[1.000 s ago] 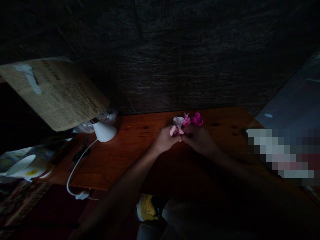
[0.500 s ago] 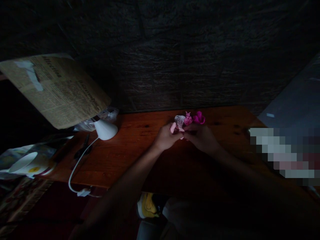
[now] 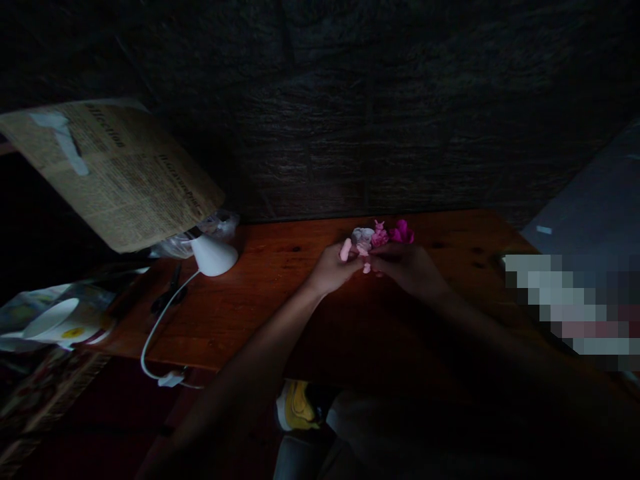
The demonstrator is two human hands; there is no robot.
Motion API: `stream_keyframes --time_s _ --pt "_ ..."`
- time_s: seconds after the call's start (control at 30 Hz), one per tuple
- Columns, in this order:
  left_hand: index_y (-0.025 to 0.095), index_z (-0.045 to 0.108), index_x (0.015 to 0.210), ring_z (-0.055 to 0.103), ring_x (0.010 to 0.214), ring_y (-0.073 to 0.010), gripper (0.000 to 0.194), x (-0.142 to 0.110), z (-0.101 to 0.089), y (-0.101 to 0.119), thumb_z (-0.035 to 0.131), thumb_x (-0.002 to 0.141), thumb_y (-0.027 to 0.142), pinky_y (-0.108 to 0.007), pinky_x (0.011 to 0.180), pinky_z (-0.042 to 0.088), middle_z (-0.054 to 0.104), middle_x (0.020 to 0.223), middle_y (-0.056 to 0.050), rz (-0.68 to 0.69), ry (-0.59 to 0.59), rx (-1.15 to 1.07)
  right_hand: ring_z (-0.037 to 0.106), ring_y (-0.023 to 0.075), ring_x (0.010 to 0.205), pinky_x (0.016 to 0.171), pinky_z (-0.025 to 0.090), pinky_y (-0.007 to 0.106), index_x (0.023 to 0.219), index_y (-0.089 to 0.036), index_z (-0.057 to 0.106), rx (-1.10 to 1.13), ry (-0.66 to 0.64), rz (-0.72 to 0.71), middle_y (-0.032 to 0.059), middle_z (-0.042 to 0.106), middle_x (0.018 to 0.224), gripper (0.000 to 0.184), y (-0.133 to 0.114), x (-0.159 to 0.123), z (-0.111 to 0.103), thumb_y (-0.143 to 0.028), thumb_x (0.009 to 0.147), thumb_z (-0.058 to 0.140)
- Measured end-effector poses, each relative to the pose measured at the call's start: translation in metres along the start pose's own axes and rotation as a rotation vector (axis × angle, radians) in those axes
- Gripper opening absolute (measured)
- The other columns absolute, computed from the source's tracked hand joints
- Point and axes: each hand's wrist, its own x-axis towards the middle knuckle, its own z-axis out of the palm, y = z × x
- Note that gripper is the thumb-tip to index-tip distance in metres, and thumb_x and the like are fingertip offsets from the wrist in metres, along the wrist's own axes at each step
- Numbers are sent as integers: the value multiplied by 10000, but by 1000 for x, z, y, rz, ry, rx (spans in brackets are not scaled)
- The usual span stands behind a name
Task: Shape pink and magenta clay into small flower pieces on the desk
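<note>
Both grips, left hand [image 3: 332, 271] and right hand [image 3: 413, 269], pinch pale pink pieces [image 3: 345, 250] over the desk [image 3: 265, 267]; these look unfinished, while a white piece [image 3: 363, 236], pink figure [image 3: 379, 236] and magenta flower-like piece [image 3: 402, 232] appear formed just beyond.

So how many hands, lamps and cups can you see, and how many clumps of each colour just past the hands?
Hands (left, right): 2
Lamp: 1
White cup: 1
Whitish clump: 1
Pink clump: 1
Magenta clump: 1
Total: 7
The pale pink bits at the hands are too hidden to count.
</note>
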Motion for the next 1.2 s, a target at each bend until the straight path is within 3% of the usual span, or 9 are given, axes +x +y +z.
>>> stream_keyframes --time_s 0.17,0.27,0.5,0.7,0.8,0.9,1.0,1.1,1.2 --pt "133 621 739 642 666 -118 118 2 2 -8 700 651 143 -265 709 486 680 675 -8 -27 4 -104 682 199 681 624 458 287 783 -198 740 -375 50 -112 41 741 759 93 -6 -4 3 -227 795 652" --pt "134 615 750 641 633 -119 169 2 2 -11 713 614 111 -272 685 492 678 658 2 -79 8 -107 646 179 628 586 412 269 725 -190 715 -472 24 -158 30 710 689 77 -9 -6 6 -197 780 663" --pt "124 640 702 574 577 -73 129 0 3 3 749 647 168 -217 607 449 652 630 3 -89 87 -137 634 180 645 606 421 276 730 -173 729 -315 37 -132 40 718 708 105 -6 -4 4 -235 764 651" --pt "122 671 862 321 357 -11 222 -1 2 8 727 721 284 -192 403 215 548 524 59 -262 82 -145 653 201 721 663 452 290 827 -163 769 -159 -1 -79 44 748 773 224 -5 1 -6 -295 790 592" --pt "124 668 864 394 415 -29 171 2 2 1 676 771 267 -191 440 281 580 576 34 -196 95 -82 623 188 676 631 439 284 853 -170 773 -140 -28 -64 33 724 728 273 -4 2 -7 -369 795 596" --pt "130 657 863 546 597 -73 123 4 0 -5 664 770 211 -201 582 416 656 724 -12 -51 138 24 564 165 598 584 410 276 843 -168 765 -140 -74 -56 15 662 639 306 -2 2 -6 -407 800 577" --pt "132 650 852 613 759 -120 109 4 -2 -8 663 768 200 -235 711 465 689 833 -46 30 124 132 535 154 582 574 389 274 787 -166 740 -145 -67 -73 7 621 612 286 -2 2 -5 -377 798 549" --pt "137 651 848 627 786 -132 88 4 -2 -10 636 778 188 -249 742 476 698 857 -54 75 83 156 514 146 577 572 376 274 728 -171 712 -143 -36 -89 4 604 609 258 -4 2 -4 -360 786 545" --pt "136 636 836 625 758 -125 85 5 1 -10 634 752 155 -245 729 481 696 843 -47 62 117 119 492 138 561 557 365 272 736 -172 706 -89 -24 -52 -2 591 605 248 -8 1 -2 -372 771 563"
